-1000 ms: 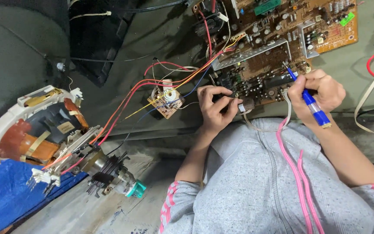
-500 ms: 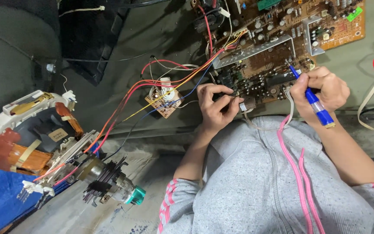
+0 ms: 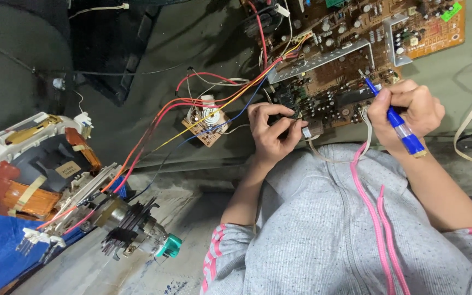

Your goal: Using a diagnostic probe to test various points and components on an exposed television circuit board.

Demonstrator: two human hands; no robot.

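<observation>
Since the earlier frame the view has drifted, so the circuit board [image 3: 356,60] sits a little higher at 1 o'clock, while both hands keep their places. The right hand [image 3: 408,112] is closed around a blue soldering tool [image 3: 394,120], tip on the board. The left hand [image 3: 274,131] pinches a small component [image 3: 311,130] at the board's lower edge (fingers curled tight). A deflection yoke [image 3: 34,169] lies at 9 o'clock.

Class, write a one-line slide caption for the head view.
Right hand holds a blue screwdriver tip to a brown circuit board while the left hand steadies its edge.
</observation>
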